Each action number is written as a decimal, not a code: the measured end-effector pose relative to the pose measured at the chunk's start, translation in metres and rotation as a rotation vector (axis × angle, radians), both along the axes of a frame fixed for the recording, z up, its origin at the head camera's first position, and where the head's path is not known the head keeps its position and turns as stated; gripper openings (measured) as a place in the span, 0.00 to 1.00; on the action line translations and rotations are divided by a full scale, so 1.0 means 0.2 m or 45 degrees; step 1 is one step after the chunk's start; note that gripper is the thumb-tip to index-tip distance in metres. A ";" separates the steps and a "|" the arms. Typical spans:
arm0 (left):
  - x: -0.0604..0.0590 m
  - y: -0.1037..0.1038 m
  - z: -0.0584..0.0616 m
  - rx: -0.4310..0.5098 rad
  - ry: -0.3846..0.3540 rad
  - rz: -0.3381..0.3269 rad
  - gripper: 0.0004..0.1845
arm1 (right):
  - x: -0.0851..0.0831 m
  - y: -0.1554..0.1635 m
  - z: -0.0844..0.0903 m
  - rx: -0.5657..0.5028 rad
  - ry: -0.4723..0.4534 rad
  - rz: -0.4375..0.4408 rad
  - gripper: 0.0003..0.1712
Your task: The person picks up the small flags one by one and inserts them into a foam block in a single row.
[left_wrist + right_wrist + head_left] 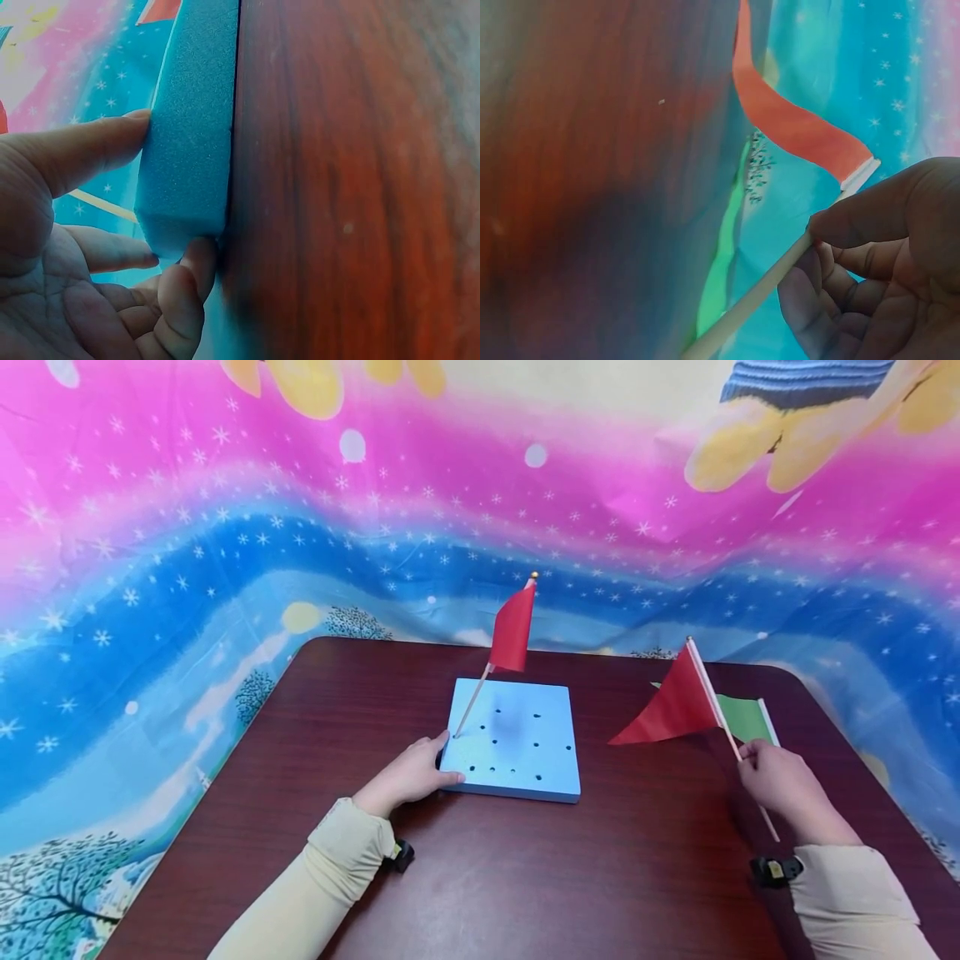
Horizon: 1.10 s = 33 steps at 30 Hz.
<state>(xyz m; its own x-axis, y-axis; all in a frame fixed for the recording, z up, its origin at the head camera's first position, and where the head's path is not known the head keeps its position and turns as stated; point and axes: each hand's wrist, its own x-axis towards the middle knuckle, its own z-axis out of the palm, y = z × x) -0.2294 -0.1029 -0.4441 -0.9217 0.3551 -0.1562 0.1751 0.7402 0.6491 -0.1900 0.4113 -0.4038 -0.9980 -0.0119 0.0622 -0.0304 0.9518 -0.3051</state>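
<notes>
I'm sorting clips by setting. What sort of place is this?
Probably a staged indoor tabletop setup: a brightly printed cloth hangs behind a dark reddish table, and a blue block with holes lies on it.

Red-brown bench point(525, 877)
A pale-blue holed board point(517, 731) is resting near the middle; a green flag point(746, 718) is lying rightward.

Cream sleeves point(300, 897), wide cuffs point(855, 885); black wrist cameras point(769, 871)
</notes>
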 end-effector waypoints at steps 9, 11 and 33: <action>0.01 0.00 0.00 0.011 -0.016 0.004 0.46 | -0.01 -0.08 0.11 -0.110 -0.031 -0.024 0.15; 0.01 0.00 0.00 0.011 -0.016 0.005 0.46 | -0.01 -0.10 0.13 -0.145 -0.033 -0.028 0.16; 0.00 0.00 -0.01 0.008 0.000 0.002 0.46 | -0.09 -0.32 0.16 -0.627 0.097 0.018 0.15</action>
<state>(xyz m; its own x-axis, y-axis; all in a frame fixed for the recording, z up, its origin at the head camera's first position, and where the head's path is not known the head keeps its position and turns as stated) -0.2291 -0.1034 -0.4453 -0.9223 0.3545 -0.1541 0.1738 0.7364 0.6539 -0.2084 0.3468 -0.3722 -0.9904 0.0240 0.1362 -0.0814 0.6947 -0.7146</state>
